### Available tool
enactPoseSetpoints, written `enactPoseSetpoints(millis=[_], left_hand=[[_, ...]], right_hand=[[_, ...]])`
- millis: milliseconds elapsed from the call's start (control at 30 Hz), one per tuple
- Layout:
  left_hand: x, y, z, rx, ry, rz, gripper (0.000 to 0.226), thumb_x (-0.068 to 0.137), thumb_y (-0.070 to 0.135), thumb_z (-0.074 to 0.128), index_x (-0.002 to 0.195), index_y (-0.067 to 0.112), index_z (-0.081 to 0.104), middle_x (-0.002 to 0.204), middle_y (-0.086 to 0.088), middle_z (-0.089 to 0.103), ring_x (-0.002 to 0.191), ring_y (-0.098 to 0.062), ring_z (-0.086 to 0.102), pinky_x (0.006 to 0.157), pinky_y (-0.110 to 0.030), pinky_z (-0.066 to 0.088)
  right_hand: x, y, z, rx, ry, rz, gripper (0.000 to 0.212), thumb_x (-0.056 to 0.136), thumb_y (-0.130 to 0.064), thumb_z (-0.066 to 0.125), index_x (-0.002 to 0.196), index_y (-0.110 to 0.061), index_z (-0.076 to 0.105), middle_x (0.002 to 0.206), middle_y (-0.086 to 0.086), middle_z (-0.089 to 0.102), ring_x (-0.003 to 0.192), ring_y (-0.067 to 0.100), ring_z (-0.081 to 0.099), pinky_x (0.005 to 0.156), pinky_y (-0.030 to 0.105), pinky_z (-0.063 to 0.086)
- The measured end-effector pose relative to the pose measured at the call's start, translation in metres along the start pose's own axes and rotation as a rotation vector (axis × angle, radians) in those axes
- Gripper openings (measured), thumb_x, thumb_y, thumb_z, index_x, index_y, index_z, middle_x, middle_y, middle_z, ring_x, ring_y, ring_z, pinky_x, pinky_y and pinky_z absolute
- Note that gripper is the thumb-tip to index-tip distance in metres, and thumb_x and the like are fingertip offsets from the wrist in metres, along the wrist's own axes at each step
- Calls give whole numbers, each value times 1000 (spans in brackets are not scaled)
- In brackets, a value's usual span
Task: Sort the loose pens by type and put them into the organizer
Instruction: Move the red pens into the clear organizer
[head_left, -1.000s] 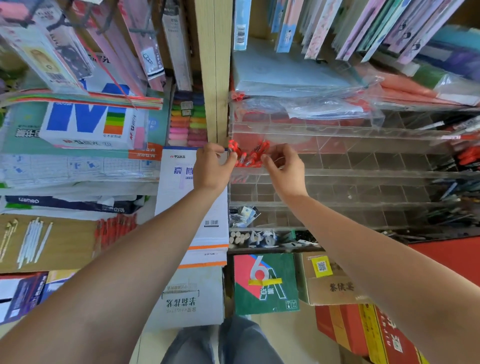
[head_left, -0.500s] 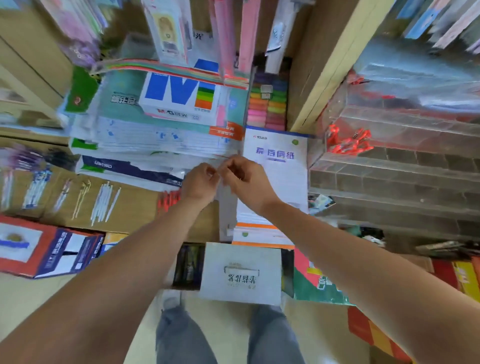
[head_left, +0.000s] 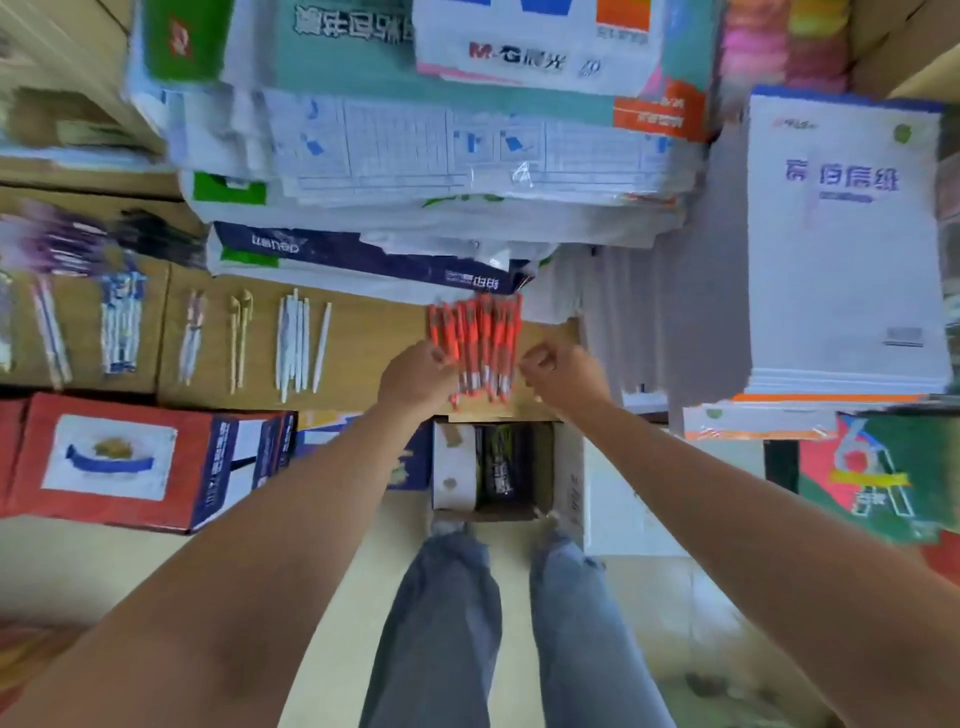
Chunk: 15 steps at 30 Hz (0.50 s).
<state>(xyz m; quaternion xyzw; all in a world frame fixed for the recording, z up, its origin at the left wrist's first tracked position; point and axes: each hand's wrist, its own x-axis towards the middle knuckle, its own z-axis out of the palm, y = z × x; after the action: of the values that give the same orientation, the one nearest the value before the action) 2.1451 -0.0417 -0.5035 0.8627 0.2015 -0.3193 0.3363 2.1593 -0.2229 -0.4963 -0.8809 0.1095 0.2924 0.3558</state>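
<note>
White box (head_left: 535, 57) reads "M&G"; navy pack (head_left: 337, 254), "deli".

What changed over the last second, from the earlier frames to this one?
Both hands withdrew from the clear organizer, leaving red pens in it, and moved down-left. The left hand and right hand now flank the row of red pens on the cardboard; grip unclear. The white pens stayed put.

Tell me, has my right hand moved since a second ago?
Yes. The right hand crossed from the right of the white paper stack to its left, and now sits beside the red pens.
</note>
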Motion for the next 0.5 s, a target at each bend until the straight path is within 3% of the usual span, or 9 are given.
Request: enactPoseSetpoints(millis=[167,333,500], left_hand=[[52,-32,24,-38,28,-63,43,92,28,57,128,5,48,125,-11,56,111,-26,56,84,-30,42],[91,-50,51,-30,71,-122,58,90,39,61,132,4,41,132,-14,46,116,-29,52,90,-33,41],[111,-55,75,7,162,-68,61,88,43,63,127,-1,43,128,-16,49,120,-30,46,95,-36,40]], right_hand=[[45,26,37,-16,35,139,22,91,-32,58,105,-15,57,93,3,66,77,18,61,60,25,42],[90,42,66,-19,50,231,53,87,-46,61,123,-9,47,111,9,61,92,25,61,69,29,43],[119,46,88,-85,39,286,74,80,-55,66,126,-3,40,117,12,56,100,28,60,73,34,50]])
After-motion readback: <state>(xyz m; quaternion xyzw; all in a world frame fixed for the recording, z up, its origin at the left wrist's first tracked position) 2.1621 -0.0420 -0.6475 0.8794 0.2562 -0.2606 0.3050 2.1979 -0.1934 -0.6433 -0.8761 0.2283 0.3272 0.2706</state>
